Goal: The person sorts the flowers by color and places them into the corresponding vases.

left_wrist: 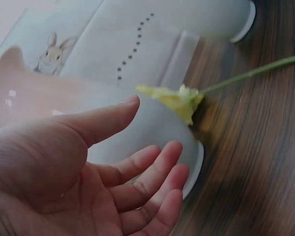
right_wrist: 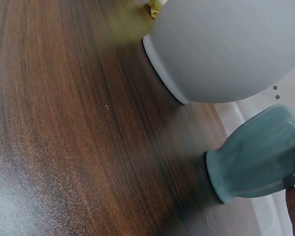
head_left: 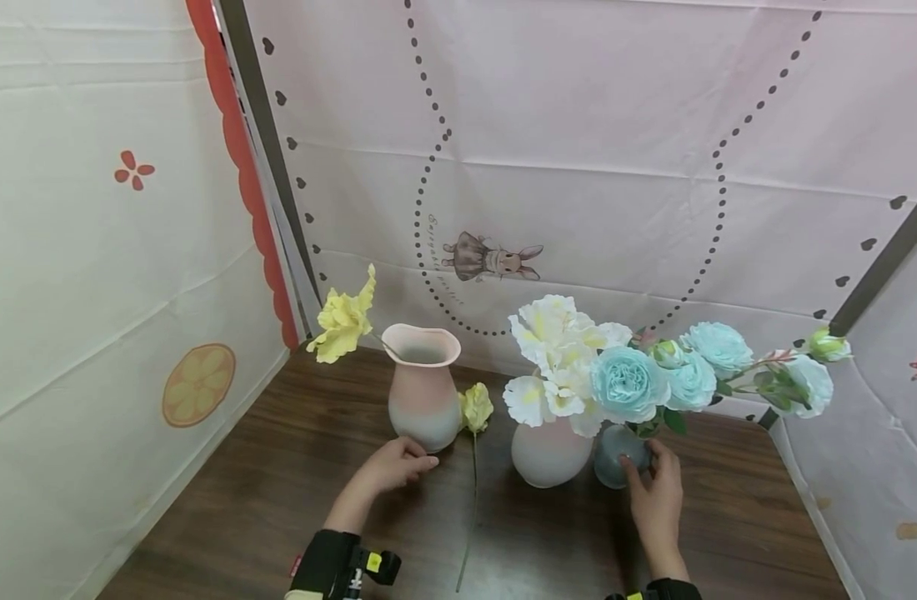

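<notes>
My left hand is beside the base of a pink-and-white vase, its fingers loosely bent and holding nothing in the left wrist view. One yellow flower leans out of this vase to the left. My right hand grips a small blue-green vase between thumb and fingers; in the right wrist view the vase's foot is close at the tabletop. Blue roses spread above it to the right. A second pink-and-white vase stands just left of it, with white flowers.
Another yellow flower lies on the dark wooden table between the two larger vases, its long stem toward me. Printed cloth hangs behind the table and on both sides.
</notes>
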